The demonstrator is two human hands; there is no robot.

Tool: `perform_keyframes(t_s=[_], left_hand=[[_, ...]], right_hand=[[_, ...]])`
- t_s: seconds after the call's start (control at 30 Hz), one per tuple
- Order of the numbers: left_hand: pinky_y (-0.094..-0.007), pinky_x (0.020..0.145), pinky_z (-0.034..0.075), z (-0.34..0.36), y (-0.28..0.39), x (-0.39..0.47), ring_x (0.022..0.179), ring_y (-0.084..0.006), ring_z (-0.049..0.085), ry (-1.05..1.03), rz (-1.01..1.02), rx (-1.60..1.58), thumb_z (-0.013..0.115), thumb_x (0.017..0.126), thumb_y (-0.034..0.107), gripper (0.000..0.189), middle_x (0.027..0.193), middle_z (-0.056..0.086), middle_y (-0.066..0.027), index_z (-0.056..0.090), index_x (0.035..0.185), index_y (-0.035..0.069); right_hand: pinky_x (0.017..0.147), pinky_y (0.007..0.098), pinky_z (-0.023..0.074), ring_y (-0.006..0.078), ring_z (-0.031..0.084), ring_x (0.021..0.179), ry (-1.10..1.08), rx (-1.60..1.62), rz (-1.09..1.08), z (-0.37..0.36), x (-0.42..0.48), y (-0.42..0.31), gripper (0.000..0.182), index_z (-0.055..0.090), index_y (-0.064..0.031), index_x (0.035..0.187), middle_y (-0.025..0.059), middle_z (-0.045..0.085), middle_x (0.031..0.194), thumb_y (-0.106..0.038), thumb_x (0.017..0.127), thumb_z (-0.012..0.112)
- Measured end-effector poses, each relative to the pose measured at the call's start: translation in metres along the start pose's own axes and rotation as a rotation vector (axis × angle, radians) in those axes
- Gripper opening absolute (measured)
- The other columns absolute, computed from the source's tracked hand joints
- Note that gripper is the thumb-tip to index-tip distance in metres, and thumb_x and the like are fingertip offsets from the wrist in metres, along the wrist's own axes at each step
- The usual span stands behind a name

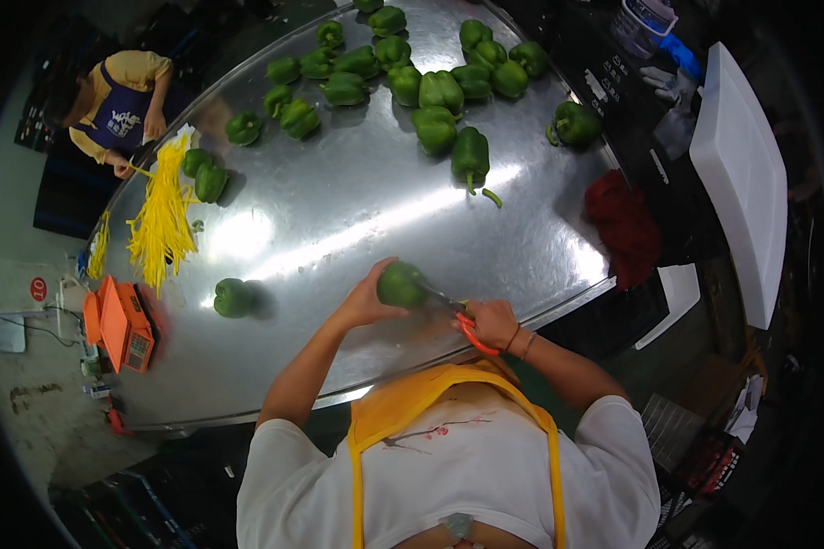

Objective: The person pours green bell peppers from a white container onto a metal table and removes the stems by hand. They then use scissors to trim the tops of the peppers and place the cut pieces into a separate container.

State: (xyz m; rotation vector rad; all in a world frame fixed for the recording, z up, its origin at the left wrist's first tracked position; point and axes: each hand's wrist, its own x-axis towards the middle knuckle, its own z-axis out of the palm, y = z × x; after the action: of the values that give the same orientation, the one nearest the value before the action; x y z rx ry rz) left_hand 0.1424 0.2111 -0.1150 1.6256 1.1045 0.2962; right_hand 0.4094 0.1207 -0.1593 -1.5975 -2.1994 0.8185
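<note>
My left hand (371, 296) holds a green bell pepper (399, 284) over the near part of the steel table (329, 226). In my right hand (492, 322) are scissors with red-orange handles (476, 335). Their blades (439, 294) reach to the right side of this pepper, where its stem end seems to be; the exact contact is blurred. One more bell pepper (233, 298) rests to the left of my left hand. Farther off, a pepper with a long stem (470, 156) lies beside a loose piece of cut stem (492, 197).
Several green peppers (439, 92) spread across the far table. At left are yellow strips (161, 213) and an orange scale (120, 326). A co-worker (120, 103) stands beyond the left edge. A dark red cloth (621, 226) hangs at the right edge, near a white foam lid (741, 185).
</note>
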Motion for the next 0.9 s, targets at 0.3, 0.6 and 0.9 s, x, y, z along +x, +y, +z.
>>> perform_keyframes(t_s=[0.3, 0.6, 0.9], left_hand=[[-0.0354, 0.098, 0.036, -0.003, -0.023, -0.005, 0.117, -0.0251, 0.043, 0.018, -0.072, -0.206, 0.082, 0.058, 0.017, 0.096, 0.128, 0.041, -0.0127, 0.027, 0.135, 0.009], [-0.0395, 0.085, 0.045, -0.155, -0.095, -0.039, 0.103, -0.0359, 0.054, 0.663, -0.269, 0.367, 0.079, 0.057, 0.033, 0.095, 0.109, 0.056, -0.02, 0.028, 0.133, 0.012], [-0.0418, 0.09, 0.041, -0.29, -0.171, -0.078, 0.108, -0.0368, 0.049, 0.789, -0.599, 0.589, 0.073, 0.062, 0.046, 0.09, 0.117, 0.05, -0.0227, 0.034, 0.131, 0.003]], right_hand=[[0.052, 0.0448, 0.0411, 0.0381, 0.055, 0.06, 0.053, 0.155, 0.078, 0.004, 0.001, 0.021, 0.037, 0.055, -0.0063, 0.068, 0.0161, 0.056, 0.062, -0.041, 0.079, 0.058], [0.054, 0.0452, 0.043, 0.0393, 0.056, 0.062, 0.078, 0.183, 0.242, 0.012, 0.013, 0.032, 0.034, 0.056, -0.0057, 0.07, 0.0179, 0.057, 0.063, -0.037, 0.082, 0.058], [0.052, 0.0448, 0.0419, 0.04, 0.055, 0.059, 0.033, 0.165, 0.3, 0.004, 0.013, 0.021, 0.035, 0.054, -0.0036, 0.066, 0.019, 0.055, 0.061, -0.035, 0.08, 0.06]])
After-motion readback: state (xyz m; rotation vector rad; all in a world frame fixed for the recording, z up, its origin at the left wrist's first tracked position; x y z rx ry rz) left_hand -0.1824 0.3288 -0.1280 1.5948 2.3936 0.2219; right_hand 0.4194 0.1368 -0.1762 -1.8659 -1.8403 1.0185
